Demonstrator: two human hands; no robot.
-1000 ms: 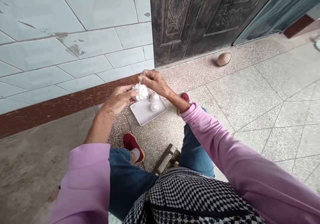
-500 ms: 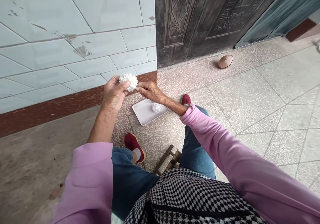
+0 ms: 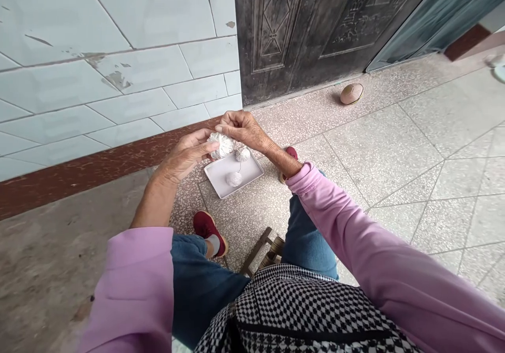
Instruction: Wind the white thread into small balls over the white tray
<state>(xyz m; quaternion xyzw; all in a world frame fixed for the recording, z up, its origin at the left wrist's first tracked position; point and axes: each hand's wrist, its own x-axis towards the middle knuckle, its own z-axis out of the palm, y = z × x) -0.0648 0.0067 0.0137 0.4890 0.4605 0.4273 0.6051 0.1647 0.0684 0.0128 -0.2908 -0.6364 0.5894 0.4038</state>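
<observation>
My left hand (image 3: 185, 155) is closed round a fluffy white yarn pom-pom (image 3: 222, 145), thumb on its front and fingers behind. My right hand (image 3: 244, 129) pinches at the pom-pom's upper edge, thumb against forefinger. Whatever thin strand may lie in that pinch is too small to make out. Below them a shallow white tray (image 3: 216, 177) lies on the floor. In it sits a ball of white yarn (image 3: 233, 179), with a second white ball (image 3: 243, 154) near the far rim. A thin thread runs between the two.
A tiled wall (image 3: 158, 21) with a brown base strip rises ahead on the left, beside a dark carved door (image 3: 300, 32). A pinkish rounded object (image 3: 351, 94) lies by the doorsill. My red shoes (image 3: 205, 225) flank the tray. A small wooden stool (image 3: 260, 250) is beneath me.
Both hands have shifted to the right, and my right hand has gone from the pom-pom's right side to its top. Two yarn balls now show in the tray where one showed before.
</observation>
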